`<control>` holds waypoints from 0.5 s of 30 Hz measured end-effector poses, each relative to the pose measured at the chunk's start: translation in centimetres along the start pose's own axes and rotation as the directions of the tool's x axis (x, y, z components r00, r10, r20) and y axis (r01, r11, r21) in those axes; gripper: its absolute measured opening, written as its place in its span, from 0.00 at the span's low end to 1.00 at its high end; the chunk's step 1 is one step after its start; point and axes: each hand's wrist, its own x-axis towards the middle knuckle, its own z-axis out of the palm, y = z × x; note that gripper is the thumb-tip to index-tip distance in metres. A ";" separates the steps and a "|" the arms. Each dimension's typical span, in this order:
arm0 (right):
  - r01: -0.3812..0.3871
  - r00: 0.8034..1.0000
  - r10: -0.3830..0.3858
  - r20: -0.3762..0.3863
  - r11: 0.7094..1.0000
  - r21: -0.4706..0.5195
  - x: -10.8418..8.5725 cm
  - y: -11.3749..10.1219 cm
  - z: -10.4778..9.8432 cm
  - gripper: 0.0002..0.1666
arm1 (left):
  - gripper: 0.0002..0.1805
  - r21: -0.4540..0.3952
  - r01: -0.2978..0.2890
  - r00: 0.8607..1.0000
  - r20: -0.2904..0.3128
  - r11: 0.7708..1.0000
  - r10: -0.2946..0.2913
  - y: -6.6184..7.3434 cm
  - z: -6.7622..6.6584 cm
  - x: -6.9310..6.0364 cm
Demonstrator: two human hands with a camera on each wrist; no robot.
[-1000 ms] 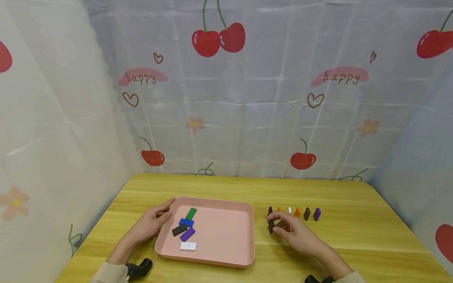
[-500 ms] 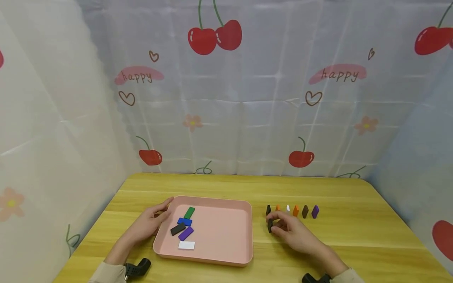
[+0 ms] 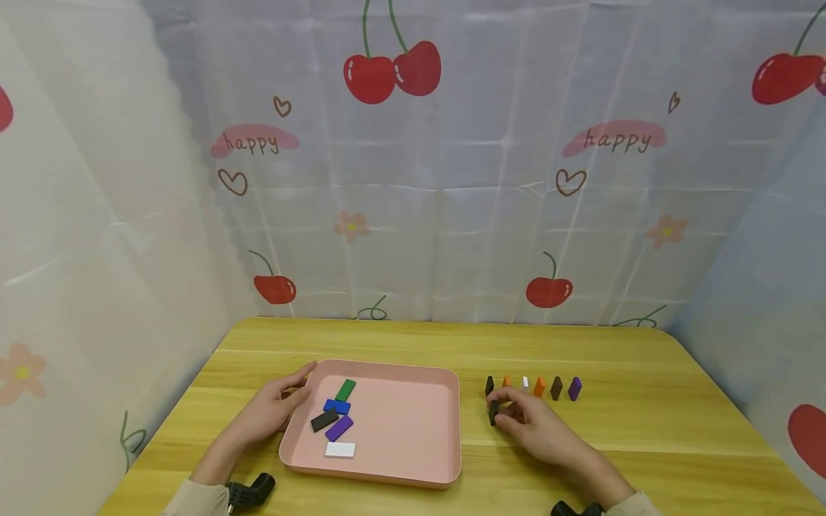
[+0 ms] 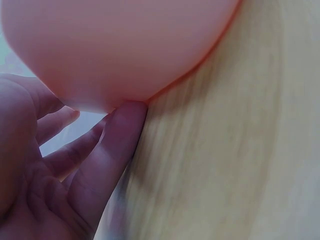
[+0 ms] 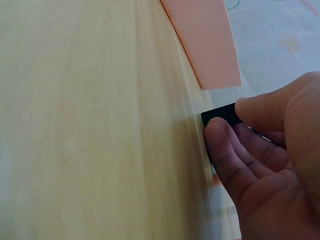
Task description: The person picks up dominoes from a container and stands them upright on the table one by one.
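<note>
In the head view my left hand (image 3: pixel 261 419) rests against the left side of a pink tray (image 3: pixel 413 479), fingers relaxed; its thumb and fingers touch the tray wall (image 4: pixel 120 45) in the left wrist view. My right hand (image 3: pixel 542 430) pinches a black block (image 3: pixel 493 413) between thumb and fingertips, upright and low at the table, right of the tray. The right wrist view shows this black block (image 5: pixel 220 114) held by its ends. Whether it touches the table I cannot tell.
Green (image 3: pixel 345 390), blue (image 3: pixel 338 407), black (image 3: pixel 325 420), purple (image 3: pixel 339 428) and white (image 3: pixel 340 449) blocks lie in the tray's left part. Behind my right hand several blocks stand in a row, from black (image 3: pixel 490 385) to purple (image 3: pixel 575 388). A printed curtain (image 3: pixel 439 251) surrounds the table.
Only the head view has shifted slightly. Both hands keep their places, the left at the tray and the right around the black block.
</note>
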 end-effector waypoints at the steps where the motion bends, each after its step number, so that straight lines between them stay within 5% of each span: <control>1: -0.001 1.000 0.001 0.001 1.000 0.000 0.0 0.0 0.0 0.15 | 0.29 0.001 -0.001 1.000 0.000 1.000 0.001 0.0 0.0 0.0; 15: -0.012 1.000 0.012 0.019 1.000 -0.013 0.1 0.4 0.3 0.20 | 0.29 -0.009 -0.012 1.000 -0.007 1.000 0.012 -0.4 0.0 0.2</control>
